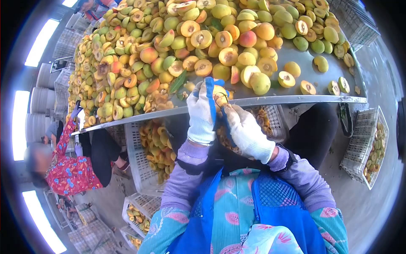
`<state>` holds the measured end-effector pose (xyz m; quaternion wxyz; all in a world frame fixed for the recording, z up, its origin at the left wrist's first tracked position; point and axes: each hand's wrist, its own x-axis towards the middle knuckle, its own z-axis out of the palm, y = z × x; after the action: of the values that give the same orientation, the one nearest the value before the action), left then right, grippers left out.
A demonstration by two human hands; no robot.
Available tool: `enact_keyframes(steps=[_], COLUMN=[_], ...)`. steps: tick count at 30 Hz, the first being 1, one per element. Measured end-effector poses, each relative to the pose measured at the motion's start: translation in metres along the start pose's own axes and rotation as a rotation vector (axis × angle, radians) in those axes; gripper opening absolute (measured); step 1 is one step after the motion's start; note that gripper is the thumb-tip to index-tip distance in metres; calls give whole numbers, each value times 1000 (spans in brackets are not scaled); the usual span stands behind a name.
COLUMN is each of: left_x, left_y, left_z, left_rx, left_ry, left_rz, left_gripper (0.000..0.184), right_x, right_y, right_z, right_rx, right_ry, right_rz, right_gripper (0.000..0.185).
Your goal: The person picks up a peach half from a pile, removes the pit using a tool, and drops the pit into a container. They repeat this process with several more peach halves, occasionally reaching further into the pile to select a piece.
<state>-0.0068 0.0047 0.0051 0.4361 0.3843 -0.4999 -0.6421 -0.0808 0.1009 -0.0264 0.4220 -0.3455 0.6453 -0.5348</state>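
Note:
My left hand (202, 113), in a white glove with blue on the fingers, is closed around a yellow peach half (220, 96) just over the table's near edge. My right hand (249, 132), gloved the same way, is closed with its fingertips against that fruit. Whatever it grips, if anything, is hidden by the fingers. Beyond both hands, a metal table (304, 63) carries a large heap of halved peaches (169, 42), many with stones showing. A green leaf (178, 81) lies beside my left hand.
Below the table edge stand a white crate of peach pieces (134, 157) and another crate (277, 120) under my hands. To the right is a crate of halves (372, 144). A co-worker in a red patterned top (74, 173) is at the left, with stacked crates (63, 86) behind.

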Motion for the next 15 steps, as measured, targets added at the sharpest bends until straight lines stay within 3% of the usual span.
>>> enact_keyframes(steps=[1, 3, 4, 6, 9, 15], left_x=[0, -1, -2, -3, -2, -3], left_y=[-2, -7, -5, -1, 2, 14], left_z=[0, -3, -5, -8, -8, -9], left_rx=[-5, 305, 304, 120, -38, 171], left_ry=[-1, -1, 2, -26, -14, -94], left_rz=[3, 335, 332, 78, -104, -64], left_gripper=[37, 35, 35, 32, 32, 32], right_x=[0, 0, -1, -3, -1, -5], right_y=[-6, -24, -26, -28, -44, -6], right_z=[-3, -9, -8, -8, -15, 1], right_rx=[-4, 33, 32, -9, -70, 81], right_ry=[1, -141, -143, -158, -277, -165], right_rz=[-3, 150, 152, 166, 140, 43], right_gripper=[46, 44, 44, 44, 42, 43])
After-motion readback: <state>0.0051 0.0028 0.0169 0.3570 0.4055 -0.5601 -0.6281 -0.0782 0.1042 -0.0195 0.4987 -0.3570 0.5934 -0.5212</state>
